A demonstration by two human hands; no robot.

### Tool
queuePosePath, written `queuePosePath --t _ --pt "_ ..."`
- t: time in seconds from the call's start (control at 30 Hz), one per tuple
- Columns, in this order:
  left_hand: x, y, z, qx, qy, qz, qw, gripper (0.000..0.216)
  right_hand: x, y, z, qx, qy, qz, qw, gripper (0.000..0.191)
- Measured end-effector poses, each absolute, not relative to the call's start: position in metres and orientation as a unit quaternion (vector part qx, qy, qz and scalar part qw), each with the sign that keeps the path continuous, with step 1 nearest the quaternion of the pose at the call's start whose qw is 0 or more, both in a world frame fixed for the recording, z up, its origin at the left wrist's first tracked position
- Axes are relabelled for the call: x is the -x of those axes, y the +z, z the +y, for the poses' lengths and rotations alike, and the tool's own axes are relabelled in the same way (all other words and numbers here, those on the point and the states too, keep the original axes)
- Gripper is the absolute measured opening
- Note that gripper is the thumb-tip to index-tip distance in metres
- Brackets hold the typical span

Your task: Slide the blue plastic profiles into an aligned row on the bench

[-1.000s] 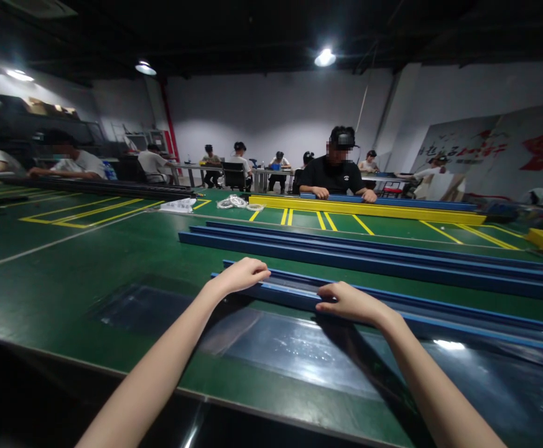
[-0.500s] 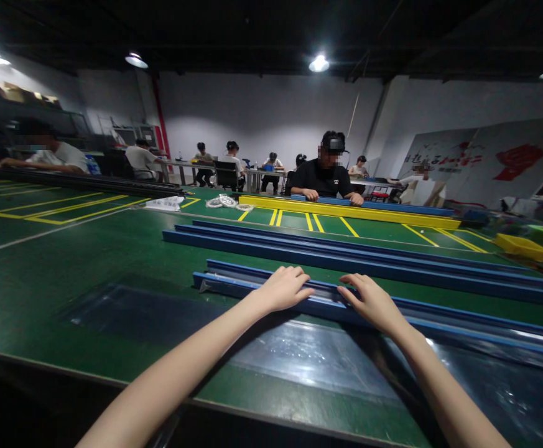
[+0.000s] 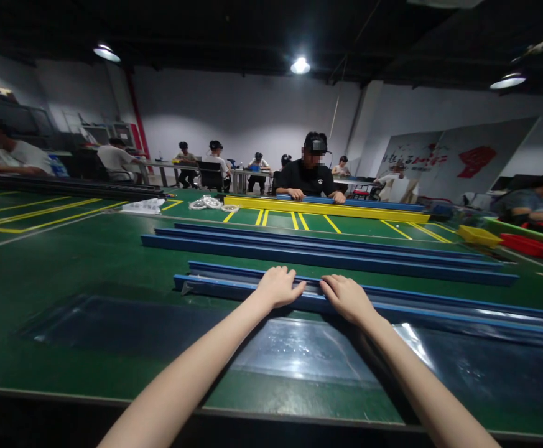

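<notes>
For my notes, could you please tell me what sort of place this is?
Probably a workshop or small factory: long blue rails on a green table, and several people at work beyond.

Below the fingers [image 3: 292,272] spreads a green table [image 3: 66,264], with yellow lines [image 3: 294,221] taped or painted beyond them. Far past the fingers stands a pale wall [image 3: 243,115] under a dark ceiling [image 3: 234,37]. One lit lamp [image 3: 300,66] hangs high ahead of them, another [image 3: 106,52] to their left, a third [image 3: 508,81] to their right. Left of the fingers are a red pipe [image 3: 138,115], a chair [image 3: 210,176] and blurred shelves [image 3: 19,119]; desks [image 3: 171,164] line the distance. Rightward come a pillar [image 3: 367,121] and a panel [image 3: 499,143] bearing a red fist.
</notes>
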State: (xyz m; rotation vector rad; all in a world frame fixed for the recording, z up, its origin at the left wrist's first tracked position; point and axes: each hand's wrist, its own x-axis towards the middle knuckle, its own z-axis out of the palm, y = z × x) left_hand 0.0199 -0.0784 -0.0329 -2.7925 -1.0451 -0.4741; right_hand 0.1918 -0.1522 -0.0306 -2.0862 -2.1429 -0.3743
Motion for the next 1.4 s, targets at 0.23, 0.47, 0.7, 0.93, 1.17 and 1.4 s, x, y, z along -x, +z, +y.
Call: queuePosePath --t 0.23,0.47,0.7,0.93,1.17,1.4 --pt "0.025 -0.032 -0.051 0.905 -0.137 -0.395 0.079 0.037 -0.208 -0.025 -0.151 0.69 -0.125 -0.712 0.033 0.047" --pt "0.066 -0.028 -0.033 0.907 -0.122 -0.393 0.091 0.034 -0.24 -0.036 -0.16 0.702 -0.164 -0.693 0.031 0.047" --pt "0.08 -0.031 -0.026 0.913 -0.114 -0.378 0.101 0.037 -0.223 -0.035 -0.153 0.703 -0.197 -0.683 0.019 0.038" --pt "0.057 -0.032 -0.044 0.918 -0.119 -0.36 0.111 0.042 -0.208 -0.034 -0.148 0.696 -0.204 -0.688 0.024 0.038" --pt "0.006 -0.039 -0.058 0.911 -0.162 -0.356 0.132 0.04 -0.168 -0.034 -0.128 0.674 -0.208 -0.707 0.049 0.042" --pt "0.025 -0.042 -0.037 0.91 -0.169 -0.329 0.185 0.039 -0.178 -0.032 -0.129 0.652 -0.175 -0.736 0.059 0.044"
